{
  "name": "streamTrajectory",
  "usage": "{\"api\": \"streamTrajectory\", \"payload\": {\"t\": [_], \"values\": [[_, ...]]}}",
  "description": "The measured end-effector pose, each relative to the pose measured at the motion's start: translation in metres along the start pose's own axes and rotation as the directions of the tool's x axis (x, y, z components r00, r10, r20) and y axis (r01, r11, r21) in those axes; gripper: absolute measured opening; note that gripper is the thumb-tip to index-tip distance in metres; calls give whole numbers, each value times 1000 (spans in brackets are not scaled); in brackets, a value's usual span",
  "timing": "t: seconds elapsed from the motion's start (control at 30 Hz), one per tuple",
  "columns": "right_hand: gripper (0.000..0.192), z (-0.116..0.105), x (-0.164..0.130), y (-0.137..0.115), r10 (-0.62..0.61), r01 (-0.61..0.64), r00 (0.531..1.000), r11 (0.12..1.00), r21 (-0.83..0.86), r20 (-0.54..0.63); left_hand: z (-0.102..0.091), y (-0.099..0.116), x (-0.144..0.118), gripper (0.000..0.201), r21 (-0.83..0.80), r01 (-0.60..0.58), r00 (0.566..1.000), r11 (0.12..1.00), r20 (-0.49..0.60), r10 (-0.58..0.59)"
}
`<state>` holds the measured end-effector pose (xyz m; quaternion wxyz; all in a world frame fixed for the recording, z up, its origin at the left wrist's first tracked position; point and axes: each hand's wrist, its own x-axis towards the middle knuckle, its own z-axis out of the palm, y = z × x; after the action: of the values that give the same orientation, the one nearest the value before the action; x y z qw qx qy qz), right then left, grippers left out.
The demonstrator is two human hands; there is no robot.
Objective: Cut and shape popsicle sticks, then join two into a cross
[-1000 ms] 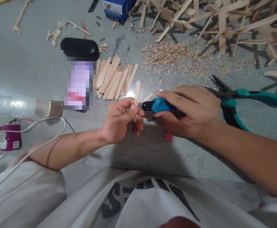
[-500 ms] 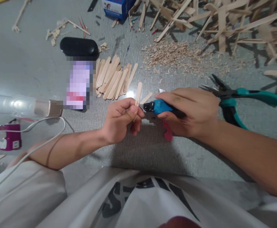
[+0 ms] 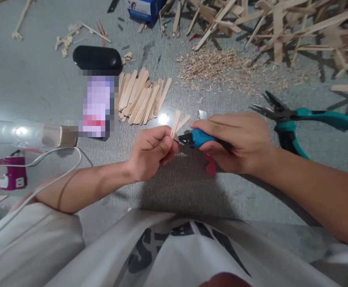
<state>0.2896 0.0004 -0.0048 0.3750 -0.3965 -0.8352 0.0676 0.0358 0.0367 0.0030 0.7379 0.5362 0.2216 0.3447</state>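
My left hand is closed, its thumb and fingers pinching a wooden craft stick whose rounded end points up and away from me. My right hand wraps round a blue-handled cutter with a black head. That head points left and sits close beside my left fingertips; whether it touches the stick is hard to tell. Just behind lies another short stick, angled to the right. A metal blade and a pink-red piece show past my right hand, which hides what lies between them.
A pile of short craft sticks lies beyond my left hand, beside a phone and a black case. Wood chips and tangled longer sticks spread at the back right. Teal-handled pliers lie right; a white cable crosses left.
The held stick has dropped lower in my left hand, so less shows above the fingers. My fingers have curled in more, and the cutter's head has shifted slightly left and toward me.
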Motion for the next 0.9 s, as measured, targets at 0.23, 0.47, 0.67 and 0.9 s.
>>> {"api": "streamTrajectory", "payload": {"t": [0.23, 0.47, 0.67, 0.9], "values": [[56, -1, -4, -9, 106, -103, 989, 994, -37, 107, 2, -4, -8, 47, 178, -128, 988, 976, -64, 141], [55, 13, -9, -10, 77, -86, 994, 988, -128, -79, 1, 0, -2, 50, 137, -28, 997, 990, -73, 38], [52, 9, -5, -5, 38, -56, 995, 979, -198, -92, 4, 4, 0, 52, 12, 116, 983, 993, -144, -113], [52, 10, -4, -5, 12, -48, 990, 967, -250, -142, 5, 1, 1, 55, -3, 115, 974, 993, -194, -114]]}}
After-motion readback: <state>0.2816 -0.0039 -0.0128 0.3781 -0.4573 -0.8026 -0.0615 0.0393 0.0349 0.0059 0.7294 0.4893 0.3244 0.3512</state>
